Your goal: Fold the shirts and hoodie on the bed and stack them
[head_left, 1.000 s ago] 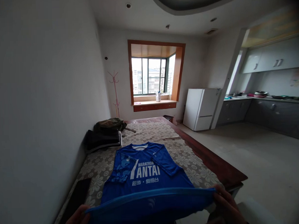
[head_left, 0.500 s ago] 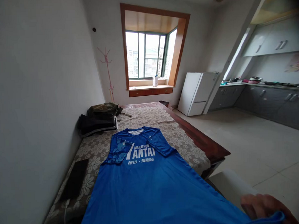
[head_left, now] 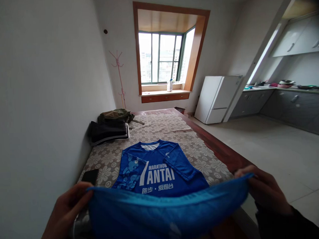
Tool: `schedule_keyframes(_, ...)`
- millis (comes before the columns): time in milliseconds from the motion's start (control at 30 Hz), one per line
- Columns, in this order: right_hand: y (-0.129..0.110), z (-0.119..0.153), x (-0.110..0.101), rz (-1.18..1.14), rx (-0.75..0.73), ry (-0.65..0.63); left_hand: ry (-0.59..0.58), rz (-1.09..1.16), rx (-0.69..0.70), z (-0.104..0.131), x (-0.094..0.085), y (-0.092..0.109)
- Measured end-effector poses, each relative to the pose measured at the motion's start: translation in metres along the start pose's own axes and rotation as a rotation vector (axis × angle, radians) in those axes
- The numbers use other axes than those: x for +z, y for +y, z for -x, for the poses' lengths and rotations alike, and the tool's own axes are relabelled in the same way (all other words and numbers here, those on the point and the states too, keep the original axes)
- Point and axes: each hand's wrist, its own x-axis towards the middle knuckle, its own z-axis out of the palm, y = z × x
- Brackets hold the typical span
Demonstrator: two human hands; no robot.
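Note:
A blue T-shirt (head_left: 155,161) with white "MARATHON YANTAI" lettering lies face up on a patterned cloth, its sleeves folded inward over the chest. Its lower edge is raised off the surface and sags between my hands. At the left, my left hand (head_left: 70,202) pinches one corner of that hem between thumb and fingers. My right hand (head_left: 265,189) grips the opposite corner at the right. The lifted part hangs in front of the lettering and hides the shirt's middle. A black phone (head_left: 90,177) lies just beyond my left hand, partly covered by it.
The floral cloth (head_left: 159,123) covers a wooden table (head_left: 228,155) with a dark red edge. Folded black clothing (head_left: 109,132) and an olive bag (head_left: 114,115) rest against the left wall. A pink coat stand (head_left: 118,75), a white fridge (head_left: 216,98) and kitchen cabinets stand farther back.
My left hand has come into view holding the left hem corner. The shirt's lower edge has risen and been drawn up between both hands. My right hand has moved up.

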Motion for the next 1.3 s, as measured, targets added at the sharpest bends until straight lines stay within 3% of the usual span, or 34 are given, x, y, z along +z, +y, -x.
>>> schedule_keyframes(100, -0.021, -0.079, 0.045, 0.019, -0.123, -0.004, -0.062, 0.026, 0.085, -0.069, 0.029, 0.037)
schedule_keyframes(167, -0.017, -0.132, 0.073, 0.099, -0.146, -0.065, -0.067, -0.034, 0.082, -0.115, 0.056, 0.043)
schedule_keyframes(300, 0.023, -0.212, 0.121, 0.333, -0.086, -0.06, -0.025, -0.205, 0.045, -0.188, 0.108, 0.018)
schedule_keyframes(433, 0.07, -0.245, 0.15, 0.424, -0.038, -0.065, 0.005, -0.32, 0.041, -0.226, 0.133, -0.01)
schedule_keyframes(633, 0.111, -0.263, 0.155, 0.511, -0.014, -0.082, 0.026, -0.409, 0.056, -0.245, 0.142, -0.025)
schedule_keyframes(900, 0.13, -0.275, 0.162, 0.685, 0.022, 0.004, 0.074, -0.506, 0.057, -0.242, 0.154, -0.026)
schedule_keyframes(1167, 0.113, -0.275, 0.168, 0.731, 0.033, -0.02, 0.078, -0.54, 0.042, -0.235, 0.155, -0.02)
schedule_keyframes(1300, 0.076, -0.27, 0.172, 0.706, 0.008, -0.021, 0.071, -0.502, 0.009, -0.23, 0.154, -0.012)
